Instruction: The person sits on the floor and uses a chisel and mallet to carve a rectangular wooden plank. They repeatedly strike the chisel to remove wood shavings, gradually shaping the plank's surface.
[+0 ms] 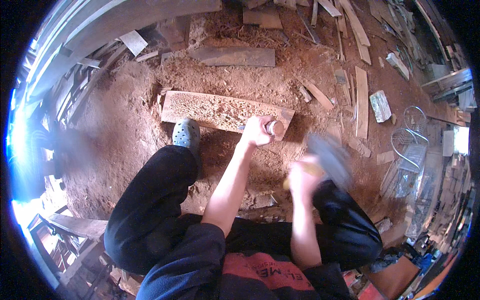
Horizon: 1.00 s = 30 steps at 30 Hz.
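Observation:
My left hand (257,131) is wrapped round a short tool with a round wooden top (275,127), like a chisel, held upright near the right end of a long pale board (210,106). The board is densely pitted with small cut marks. My left foot, in a grey perforated clog (185,132), is at the board's near edge. My right hand (303,177) grips a striking tool with a yellowish handle and a grey head (327,155), off to the lower right of the board; hand and tool are blurred by motion.
Dusty ground (100,165) surrounds the board, with loose planks (361,102) and offcuts at the back and right. A pale block (380,105) and a wire rack (407,145) lie at the right. Piled timber lines both sides.

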Available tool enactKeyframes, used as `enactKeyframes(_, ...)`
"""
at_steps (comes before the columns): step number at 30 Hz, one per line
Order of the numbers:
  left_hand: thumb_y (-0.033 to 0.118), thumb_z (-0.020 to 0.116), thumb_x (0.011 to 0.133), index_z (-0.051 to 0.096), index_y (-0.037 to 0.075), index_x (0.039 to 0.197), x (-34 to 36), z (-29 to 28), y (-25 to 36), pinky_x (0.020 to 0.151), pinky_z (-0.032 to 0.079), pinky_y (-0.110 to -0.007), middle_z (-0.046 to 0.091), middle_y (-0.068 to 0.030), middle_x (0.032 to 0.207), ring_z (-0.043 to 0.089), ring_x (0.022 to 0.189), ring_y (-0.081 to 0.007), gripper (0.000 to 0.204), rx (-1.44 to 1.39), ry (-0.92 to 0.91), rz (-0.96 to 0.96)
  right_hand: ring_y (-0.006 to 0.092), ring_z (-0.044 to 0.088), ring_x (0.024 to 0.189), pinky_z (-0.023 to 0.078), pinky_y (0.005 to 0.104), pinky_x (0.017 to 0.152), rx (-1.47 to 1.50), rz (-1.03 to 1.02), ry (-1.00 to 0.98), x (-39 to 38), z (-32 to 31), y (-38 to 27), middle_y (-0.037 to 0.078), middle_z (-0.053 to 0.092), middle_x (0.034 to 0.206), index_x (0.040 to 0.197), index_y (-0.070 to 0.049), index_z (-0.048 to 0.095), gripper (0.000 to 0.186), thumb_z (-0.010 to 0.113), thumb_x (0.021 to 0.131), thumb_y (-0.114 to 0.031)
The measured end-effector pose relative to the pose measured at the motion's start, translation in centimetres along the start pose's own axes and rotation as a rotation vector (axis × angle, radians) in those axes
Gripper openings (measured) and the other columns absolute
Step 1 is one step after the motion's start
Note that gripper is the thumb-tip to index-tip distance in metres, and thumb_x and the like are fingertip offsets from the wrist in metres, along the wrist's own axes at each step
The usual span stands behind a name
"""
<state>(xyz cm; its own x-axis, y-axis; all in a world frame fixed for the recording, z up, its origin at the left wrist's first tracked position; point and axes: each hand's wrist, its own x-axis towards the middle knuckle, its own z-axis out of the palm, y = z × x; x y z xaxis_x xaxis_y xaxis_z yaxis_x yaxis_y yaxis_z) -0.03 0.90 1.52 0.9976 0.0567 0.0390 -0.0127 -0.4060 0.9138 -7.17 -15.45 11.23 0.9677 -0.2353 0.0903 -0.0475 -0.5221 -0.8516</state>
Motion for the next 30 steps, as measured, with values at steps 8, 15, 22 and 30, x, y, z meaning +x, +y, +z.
enactKeyframes(8, 0.018, 0.063, 0.058, 0.063, 0.01, 0.083, -0.3, -1.2, -0.8, 0.068, 0.05, -0.039, 0.065, -0.0134, 0.08, 0.063, 0.078, -0.0328, 0.026, 0.039, -0.054, -0.095, 0.01, 0.042, 0.034, 0.035, 0.0242, 0.031, 0.52, 0.411, -0.027, 4.3, -6.0, -4.4, 0.002, 0.044, 0.051, 0.074, -0.005, 0.045, 0.017, 0.057, 0.067, 0.006)
enactKeyframes(15, 0.018, 0.062, 0.055, 0.063, 0.009, 0.079, -0.1, 0.2, -0.6, 0.065, 0.05, -0.037, 0.064, -0.0135, 0.075, 0.064, 0.073, -0.0316, 0.026, 0.057, 0.012, -0.069, 0.0172, 0.056, 0.049, 0.044, 0.0324, 0.048, -0.297, 0.205, -0.34, 0.9, 2.4, 1.4, 0.007, 0.056, 0.057, 0.065, -0.003, 0.054, 0.011, 0.063, 0.069, -0.006)
enactKeyframes(22, 0.016, 0.07, 0.054, 0.069, 0.009, 0.087, -0.6, -0.7, -1.5, 0.065, 0.051, -0.032, 0.067, -0.0115, 0.074, 0.066, 0.069, -0.0225, 0.033, -0.11, 0.093, -0.131, 0.0125, 0.044, 0.032, 0.034, 0.0275, 0.03, 0.176, 0.691, -0.367, 1.5, 1.5, 5.0, 0.002, 0.047, 0.045, 0.062, -0.003, 0.051, 0.012, 0.061, 0.067, -0.006)
enactKeyframes(30, 0.014, 0.066, 0.052, 0.065, 0.007, 0.08, -0.6, -0.3, -1.7, 0.062, 0.05, -0.033, 0.064, -0.0106, 0.069, 0.063, 0.064, -0.0235, 0.029, -0.126, 0.24, -0.129, 0.0166, 0.048, 0.036, 0.038, 0.0334, 0.034, -0.263, 0.563, -0.485, -0.5, 4.2, 12.8, 0.007, 0.05, 0.047, 0.058, 0.0, 0.052, 0.013, 0.061, 0.063, -0.009)
